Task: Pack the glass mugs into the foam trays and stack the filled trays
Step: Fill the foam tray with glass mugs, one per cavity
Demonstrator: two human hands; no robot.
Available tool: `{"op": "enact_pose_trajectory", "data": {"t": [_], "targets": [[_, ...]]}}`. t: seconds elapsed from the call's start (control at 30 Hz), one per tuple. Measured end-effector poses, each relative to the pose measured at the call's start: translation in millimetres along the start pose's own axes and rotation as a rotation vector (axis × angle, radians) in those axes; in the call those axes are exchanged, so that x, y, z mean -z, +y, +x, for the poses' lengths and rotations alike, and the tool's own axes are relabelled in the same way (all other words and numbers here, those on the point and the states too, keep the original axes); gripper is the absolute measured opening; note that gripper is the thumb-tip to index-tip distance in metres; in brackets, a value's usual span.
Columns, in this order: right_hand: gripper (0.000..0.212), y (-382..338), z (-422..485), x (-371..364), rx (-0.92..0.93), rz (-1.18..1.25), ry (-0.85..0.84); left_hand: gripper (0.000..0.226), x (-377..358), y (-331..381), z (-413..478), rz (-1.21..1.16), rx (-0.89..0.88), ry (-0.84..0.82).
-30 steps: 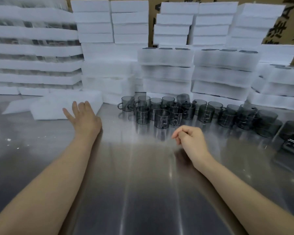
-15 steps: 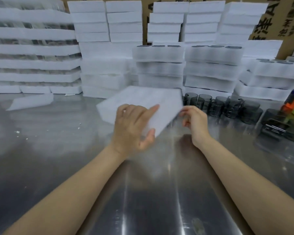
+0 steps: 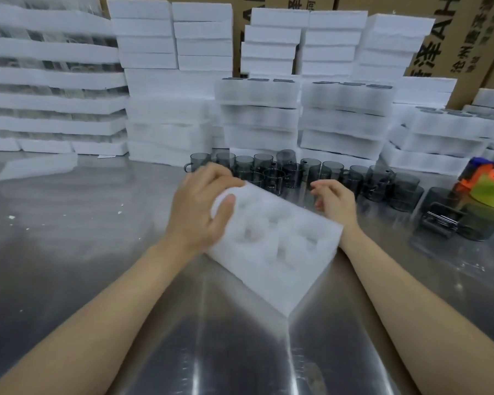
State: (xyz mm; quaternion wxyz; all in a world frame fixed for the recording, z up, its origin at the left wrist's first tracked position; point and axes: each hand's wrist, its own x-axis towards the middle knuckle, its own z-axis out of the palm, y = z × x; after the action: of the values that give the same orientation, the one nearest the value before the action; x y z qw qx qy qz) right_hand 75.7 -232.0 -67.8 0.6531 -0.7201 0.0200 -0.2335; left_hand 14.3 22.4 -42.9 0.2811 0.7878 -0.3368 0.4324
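Foam tray (image 3: pixel 274 246) in grasp of left hand (image 3: pixel 203 206), right hand (image 3: pixel 335 199) slack alongside (glass mugs (image 3: pixel 311 172) just behind, foam stacks (image 3: pixel 257 115) beyond)

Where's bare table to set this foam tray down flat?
Bare steel table left of the left hand, up to the loose foam slab, and near you between the forearms. Crowded: glass mugs behind the foam tray and along the right.

foam tray (image 3: pixel 271 246) ctr frame, over counter (image 3: pixel 69 252) | mugs (image 3: pixel 297 172) behind tray, mid-right | tray stacks (image 3: pixel 257 115) behind mugs, across top
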Motion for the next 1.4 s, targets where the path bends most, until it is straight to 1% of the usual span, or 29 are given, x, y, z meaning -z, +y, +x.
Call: {"op": "enact_pose_trajectory", "data": {"t": [0.1, 0.13, 0.2, 0.27, 0.3, 0.37, 0.43, 0.47, 0.53, 0.6, 0.63, 0.7, 0.73, 0.8, 0.87, 0.9, 0.97, 1.03, 1.13, 1.27, 1.33, 1.37, 1.4], "targets": [[0.018, 9, 7, -4, 0.207, -0.286, -0.067, 0.035, 3, -39, -12, 0.009, 0.199, -0.183], [0.02, 10, 10, -5, 0.279, -0.371, -0.075, 0.029, 2, -48, -17, -0.023, 0.289, -0.213], [0.026, 13, 17, -7, 0.389, -0.49, -0.106, 0.018, -2, -61, -20, -0.156, 0.5, -0.173], [0.035, 19, 23, -10, 0.457, -0.577, -0.158, 0.025, -5, -70, -19, -0.246, 0.649, -0.107], [0.037, 23, 26, -11, 0.485, -0.619, -0.183, 0.025, -6, -74, -17, -0.29, 0.696, -0.103], [0.043, 27, 31, -15, 0.488, -0.719, -0.271, 0.028, -6, -79, -16, -0.46, 0.765, -0.122], [0.054, 29, 34, -20, 0.429, -0.827, -0.396, 0.031, -6, -81, -17, -0.606, 0.822, -0.123], [0.056, 30, 35, -22, 0.41, -0.873, -0.442, 0.028, -6, -80, -17, -0.645, 0.848, -0.122], [0.054, 32, 37, -25, 0.422, -0.93, -0.462, 0.019, -9, -79, -16, -0.69, 0.905, -0.137], [0.048, 34, 39, -26, 0.438, -0.919, -0.432, 0.012, -10, -77, -15, -0.689, 0.945, -0.179], [0.045, 34, 40, -27, 0.439, -0.901, -0.412, 0.013, -10, -77, -14, -0.675, 0.955, -0.212], [0.042, 35, 41, -28, 0.427, -0.873, -0.38, 0.022, -9, -76, -12, -0.708, 0.979, -0.278], [0.044, 35, 42, -28, 0.42, -0.873, -0.376, 0.031, -8, -75, -10, -0.761, 1.004, -0.313], [0.053, 33, 41, -28, 0.408, -0.904, -0.39, 0.055, -3, -75, -10, -0.862, 1.064, -0.382], [0.057, 32, 41, -28, 0.398, -0.945, -0.408, 0.085, 6, -79, -12, -0.946, 1.068, -0.475], [0.056, 32, 40, -28, 0.396, -0.952, -0.406, 0.095, 12, -80, -14, -1.0, 1.023, -0.553], [0.048, 33, 39, -27, 0.404, -0.949, -0.388, 0.109, 20, -78, -17, -1.096, 0.903, -0.703], [0.033, 32, 39, -26, 0.414, -0.928, -0.369, 0.115, 22, -75, -17, -1.129, 0.872, -0.754], [0.013, 28, 33, -25, 0.438, -0.796, -0.316, 0.113, 17, -69, -15, -1.085, 0.878, -0.725], [0.009, 11, 19, -16, 0.413, -0.493, -0.11, 0.103, 6, -62, -18, -1.058, 0.902, -0.611], [0.01, -12, 15, -7, 0.355, -0.372, -0.053, 0.085, -1, -55, -19, -1.03, 0.908, -0.551], [0.012, -26, 13, -2, 0.332, -0.301, -0.049, 0.074, -5, -51, -19, -1.019, 0.914, -0.509], [0.016, -41, 11, 3, 0.32, -0.232, -0.062, 0.069, -9, -47, -19, -1.016, 0.924, -0.458]]}}
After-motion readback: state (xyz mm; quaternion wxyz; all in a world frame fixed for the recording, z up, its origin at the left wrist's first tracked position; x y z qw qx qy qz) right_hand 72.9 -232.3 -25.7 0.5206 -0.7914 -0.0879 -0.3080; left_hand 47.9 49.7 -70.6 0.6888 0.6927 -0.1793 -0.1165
